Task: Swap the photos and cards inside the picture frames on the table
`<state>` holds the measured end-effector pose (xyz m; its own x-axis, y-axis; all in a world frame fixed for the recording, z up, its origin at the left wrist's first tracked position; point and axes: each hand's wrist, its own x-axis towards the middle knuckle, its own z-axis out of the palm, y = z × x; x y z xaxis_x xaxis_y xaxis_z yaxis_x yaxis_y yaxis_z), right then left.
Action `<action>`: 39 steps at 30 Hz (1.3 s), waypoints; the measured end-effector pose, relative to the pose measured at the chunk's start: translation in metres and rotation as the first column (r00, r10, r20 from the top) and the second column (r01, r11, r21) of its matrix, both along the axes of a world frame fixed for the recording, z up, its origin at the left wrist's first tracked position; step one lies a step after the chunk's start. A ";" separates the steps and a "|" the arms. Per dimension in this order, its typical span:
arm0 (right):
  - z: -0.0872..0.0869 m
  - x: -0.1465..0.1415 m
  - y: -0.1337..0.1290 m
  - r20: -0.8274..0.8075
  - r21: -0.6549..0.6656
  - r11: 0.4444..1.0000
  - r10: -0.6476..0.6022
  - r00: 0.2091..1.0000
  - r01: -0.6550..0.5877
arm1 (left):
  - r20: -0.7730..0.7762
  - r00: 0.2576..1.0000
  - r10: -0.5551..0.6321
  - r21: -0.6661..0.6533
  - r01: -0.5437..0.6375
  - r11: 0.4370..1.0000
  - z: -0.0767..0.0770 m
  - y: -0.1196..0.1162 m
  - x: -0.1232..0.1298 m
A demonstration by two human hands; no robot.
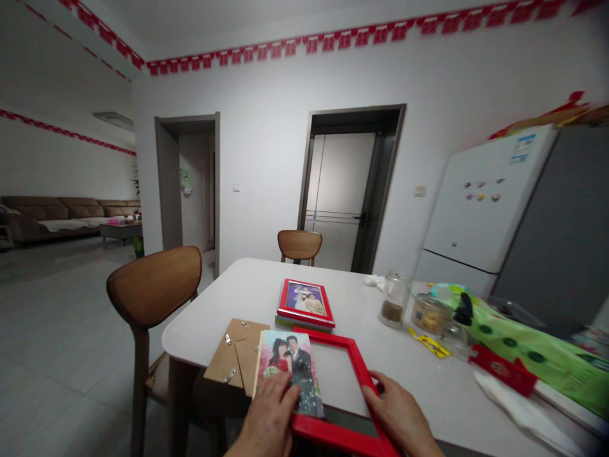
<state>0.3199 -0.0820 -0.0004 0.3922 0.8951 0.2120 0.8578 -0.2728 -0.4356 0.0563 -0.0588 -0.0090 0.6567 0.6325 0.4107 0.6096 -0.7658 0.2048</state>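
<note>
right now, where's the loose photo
In the head view, the photo sits low, just left of centre, under the left hand. It overlaps the open red frame, right of the brown backing.

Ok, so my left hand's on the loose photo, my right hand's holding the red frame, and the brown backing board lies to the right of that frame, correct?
Not quite: the brown backing board lies to the left of the red frame, as the head view shows. Your left hand is on the loose photo, and your right hand is holding that frame.
</note>
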 end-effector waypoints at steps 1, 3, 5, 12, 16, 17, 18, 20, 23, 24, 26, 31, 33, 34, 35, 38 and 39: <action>-0.001 0.000 0.000 -0.001 0.008 1.000 0.000 1.000 0.000 | -0.026 1.000 0.002 -0.006 -0.002 1.000 -0.002 0.003 0.005; -0.003 0.002 0.001 -0.010 0.022 1.000 0.008 1.000 -0.007 | -0.039 0.999 0.011 -0.015 -0.012 1.000 -0.004 0.009 0.010; -0.002 0.002 0.002 -0.035 0.054 0.998 0.018 0.999 -0.016 | 0.003 1.000 0.016 -0.013 -0.016 1.000 -0.005 0.016 0.010; 0.029 -0.033 -0.005 -0.368 0.368 0.924 0.250 0.896 -0.106 | 0.602 0.790 0.113 -0.164 -0.016 0.986 0.039 0.031 -0.007; 0.033 -0.077 -0.002 -0.815 0.262 0.956 0.291 0.501 -0.131 | 0.875 0.306 0.375 -0.456 0.260 0.851 0.062 0.022 0.007; 0.031 -0.087 0.000 -0.899 0.231 0.965 0.259 0.354 -0.121 | 0.879 0.197 0.433 -0.476 0.373 0.796 0.062 0.017 0.014; 0.028 -0.096 0.003 -0.949 0.227 0.969 0.242 0.201 -0.097 | 0.868 0.115 0.484 -0.476 0.471 0.743 0.061 0.012 0.022; 0.023 -0.105 0.008 -0.961 0.270 0.963 0.270 -0.050 0.013 | 0.837 0.035 0.547 -0.453 0.606 0.654 0.054 0.003 0.038; 0.023 -0.097 0.013 -0.919 0.348 0.910 0.379 -0.112 0.224 | 0.840 0.057 0.540 -0.425 0.689 0.587 0.039 -0.004 0.052; 0.024 -0.089 0.013 -0.920 0.359 0.899 0.387 -0.069 0.249 | 0.846 0.080 0.528 -0.428 0.693 0.581 0.034 -0.004 0.052; 0.028 -0.067 0.012 -0.934 0.355 0.908 0.354 0.047 0.225 | 0.834 0.147 0.532 -0.486 0.653 0.581 0.026 0.000 0.048; 0.026 -0.015 0.010 -0.957 0.180 0.980 0.154 0.247 0.086 | 0.736 0.500 0.457 -0.660 0.380 0.648 0.016 0.003 0.032; 0.022 -0.005 0.014 -0.932 0.139 0.989 0.115 0.344 0.046 | 0.638 0.698 0.326 -0.638 0.243 0.731 0.013 -0.001 0.031; 0.020 -0.003 0.017 -0.900 0.128 0.991 0.104 0.422 0.027 | 0.573 0.776 0.261 -0.606 0.187 0.773 0.011 -0.003 0.031; 0.017 -0.002 0.021 -0.859 0.123 0.992 0.101 0.502 0.010 | 0.511 0.836 0.200 -0.564 0.151 0.812 0.007 -0.004 0.032; 0.013 -0.005 0.032 -0.740 0.136 0.990 0.121 0.662 -0.029 | 0.363 0.931 0.029 -0.432 0.140 0.891 -0.005 -0.005 0.034; 0.012 -0.007 0.036 -0.716 0.143 0.989 0.130 0.686 -0.037 | 0.326 0.945 -0.015 -0.394 0.150 0.907 -0.008 -0.004 0.034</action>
<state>0.3129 -0.0462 0.0111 0.3898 0.9209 -0.0077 0.2821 -0.1274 -0.9509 0.0901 -0.0629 -0.0174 0.5968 0.7370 0.3172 0.4023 -0.6169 0.6764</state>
